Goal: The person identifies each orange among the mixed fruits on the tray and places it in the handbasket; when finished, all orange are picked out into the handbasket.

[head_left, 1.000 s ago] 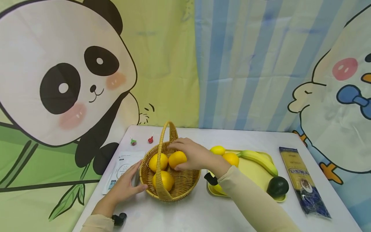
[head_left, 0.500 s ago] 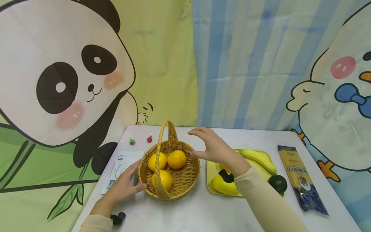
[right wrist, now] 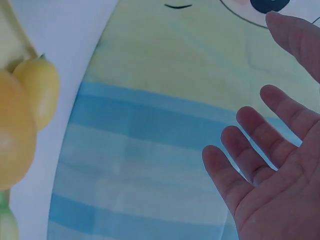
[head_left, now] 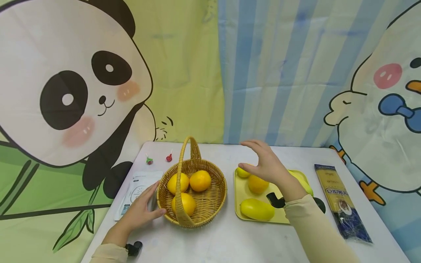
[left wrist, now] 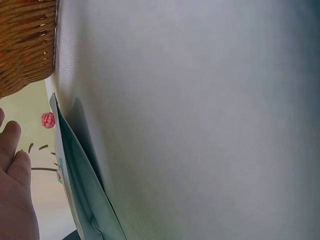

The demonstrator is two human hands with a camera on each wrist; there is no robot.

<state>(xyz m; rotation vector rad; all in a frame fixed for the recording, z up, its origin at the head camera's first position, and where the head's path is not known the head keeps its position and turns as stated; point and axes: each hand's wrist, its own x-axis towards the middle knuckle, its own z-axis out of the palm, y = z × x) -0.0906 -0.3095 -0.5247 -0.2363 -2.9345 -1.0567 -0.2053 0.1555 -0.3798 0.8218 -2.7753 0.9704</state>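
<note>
A wicker basket with a tall handle stands left of the middle, with three oranges inside. At its left rim is my left hand, fingers along the side and thumb at the front. My right hand hovers over the yellow tray, fingers spread and holding nothing; its bare palm shows in the right wrist view. On the tray lie a lemon, an orange, a yellow mango-shaped fruit and a banana partly hidden by the right arm.
A dark green round fruit sits at the tray's right edge, mostly behind the sleeve. Farther right lies a pasta packet. Two lollipops and a flat white packet lie left of the basket. Printed curtains hang behind the table.
My right hand has left an orange in the basket and moved right, out over the tray, with its fingers opened. The left hand has stayed at the basket's rim.
</note>
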